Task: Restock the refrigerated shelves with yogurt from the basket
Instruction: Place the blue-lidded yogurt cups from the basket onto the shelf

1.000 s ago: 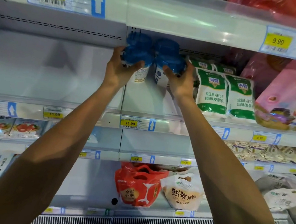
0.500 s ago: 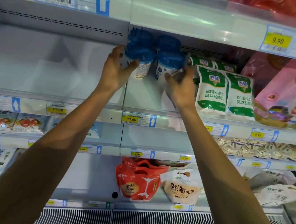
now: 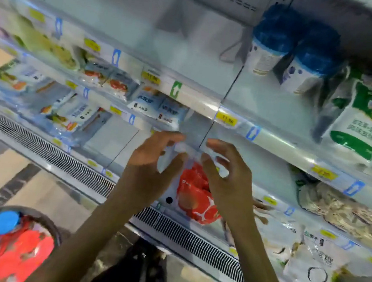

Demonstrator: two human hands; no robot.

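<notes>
A: Your left hand [image 3: 150, 167] and right hand [image 3: 225, 179] hang in front of the lower shelves. The palms are turned toward each other with a gap between them.

B: Your fingers are loosely curved and spread. Neither hand holds or touches anything.

A: Two yogurt cups [image 3: 269, 45] with blue lids stand side by side on the shelf [image 3: 191, 54] up to your right. They are well above both hands and nearer your right one.

B: They sit just left of the green and white pouches [image 3: 360, 121]. The view is too blurred to tell you whether more cups stand behind them.

A: More yogurt lies in the basket [image 3: 51, 223] on the floor at your lower left, beside your left forearm. Blue and red lids face up at you.

B: That basket is well apart from both hands. Straight behind your hands a red bag [image 3: 196, 196] sits on the bottom shelf, just above the vent grille [image 3: 191, 238].
</notes>
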